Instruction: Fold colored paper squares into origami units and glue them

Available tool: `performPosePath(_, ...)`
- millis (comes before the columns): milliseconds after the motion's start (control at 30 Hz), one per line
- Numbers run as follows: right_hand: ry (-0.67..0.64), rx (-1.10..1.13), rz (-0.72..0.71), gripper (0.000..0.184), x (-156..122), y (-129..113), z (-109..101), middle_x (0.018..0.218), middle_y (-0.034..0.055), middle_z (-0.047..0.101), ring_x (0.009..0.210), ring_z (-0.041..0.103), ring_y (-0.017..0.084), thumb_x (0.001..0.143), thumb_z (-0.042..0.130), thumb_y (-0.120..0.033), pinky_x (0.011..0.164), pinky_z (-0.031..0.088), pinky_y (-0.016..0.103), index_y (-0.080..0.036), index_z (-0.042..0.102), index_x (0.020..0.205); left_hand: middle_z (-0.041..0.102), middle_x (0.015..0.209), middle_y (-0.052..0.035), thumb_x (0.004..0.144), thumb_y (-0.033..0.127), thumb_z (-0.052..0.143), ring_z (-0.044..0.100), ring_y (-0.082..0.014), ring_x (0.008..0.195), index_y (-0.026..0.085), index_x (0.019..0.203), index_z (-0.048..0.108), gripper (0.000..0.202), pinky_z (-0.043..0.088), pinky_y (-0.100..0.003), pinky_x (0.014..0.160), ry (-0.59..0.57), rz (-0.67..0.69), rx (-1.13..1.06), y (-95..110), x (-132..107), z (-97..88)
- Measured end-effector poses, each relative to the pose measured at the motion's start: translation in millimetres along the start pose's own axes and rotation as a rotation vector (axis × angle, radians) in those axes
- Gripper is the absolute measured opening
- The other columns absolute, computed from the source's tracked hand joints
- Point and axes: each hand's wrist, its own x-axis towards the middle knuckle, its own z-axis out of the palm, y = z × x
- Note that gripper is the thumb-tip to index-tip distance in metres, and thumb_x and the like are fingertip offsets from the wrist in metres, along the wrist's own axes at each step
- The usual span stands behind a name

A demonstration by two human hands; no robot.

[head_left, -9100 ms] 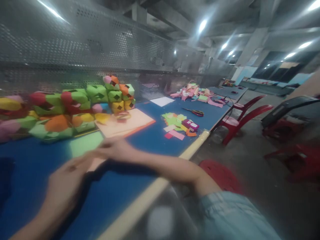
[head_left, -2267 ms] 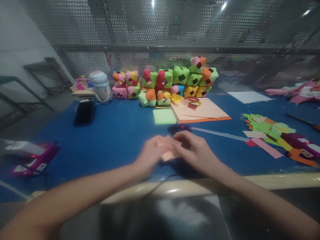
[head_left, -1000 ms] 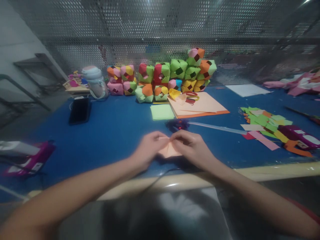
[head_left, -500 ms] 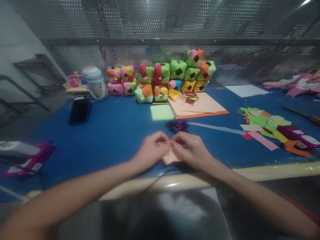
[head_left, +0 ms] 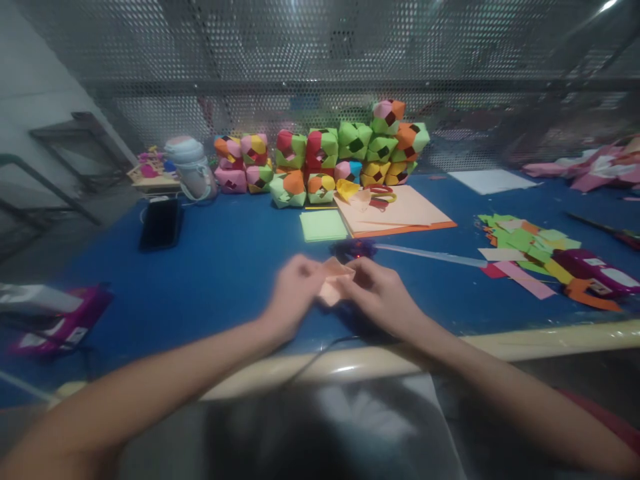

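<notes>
A small folded piece of peach paper (head_left: 334, 283) is held between both my hands just above the blue table (head_left: 225, 260). My left hand (head_left: 295, 290) pinches its left side, slightly blurred. My right hand (head_left: 383, 297) grips its right side with fingers curled round it. Both hands hover near the table's front edge.
A row of coloured paper cubes (head_left: 330, 163) stands at the back by the mesh wall. In front lie a peach paper stack (head_left: 400, 213), a green sheet (head_left: 323, 225), a ruler (head_left: 430, 255), paper scraps (head_left: 530, 243), a black phone (head_left: 160, 223), a bottle (head_left: 190, 167) and a pink punch (head_left: 60, 320).
My hands have lifted the peach paper a little off the table and turned it; the left hand has shifted slightly up and back. The head view barely moved.
</notes>
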Motion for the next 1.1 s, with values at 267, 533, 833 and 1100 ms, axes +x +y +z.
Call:
performPosePath(267,0.048,-0.073,-0.095,0.011,2,8,1,0.057,-0.001,0.057,0.05,0.048,0.009,0.077,0.049,-0.02,0.049,0.036,0.02,-0.017,0.056,0.07,0.054,0.066,0.0045,0.065,0.015,0.057,0.047,-0.0076,0.058,0.016,0.077,0.055,0.012,0.035,-0.019,0.054,-0.149,-0.077,0.058,9,-8,4.8)
performPosePath(533,-0.022,-0.056,-0.097,0.013,1,8,3,0.069,0.0023,0.064,0.059,0.054,0.011,0.081,0.051,-0.023,0.056,0.04,0.021,-0.015,0.061,0.081,0.051,0.061,0.0041,0.066,0.03,0.064,0.045,-0.0091,0.057,0.015,0.065,0.052,0.019,0.033,-0.02,0.051,-0.104,-0.086,0.165,4,-4,2.2)
performPosePath(833,0.021,-0.034,-0.067,0.017,2,9,0,0.057,-0.0008,0.059,0.05,0.05,0.009,0.079,0.051,-0.022,0.05,0.037,0.019,-0.017,0.051,0.063,0.058,0.068,0.0025,0.065,0.03,0.066,0.051,-0.0103,0.061,0.016,0.074,0.056,0.02,0.038,-0.02,0.055,-0.13,-0.092,0.061,2,-5,3.2)
performPosePath(1100,-0.029,-0.1,-0.136,0.016,1,7,-5,0.076,0.0041,0.067,0.064,0.059,0.012,0.085,0.047,-0.026,0.06,0.043,0.022,-0.016,0.061,0.083,0.061,0.071,0.0011,0.064,0.029,0.067,0.053,-0.0113,0.063,0.015,0.077,0.059,0.02,0.039,-0.021,0.057,-0.087,-0.062,0.061,-8,6,-2.8)
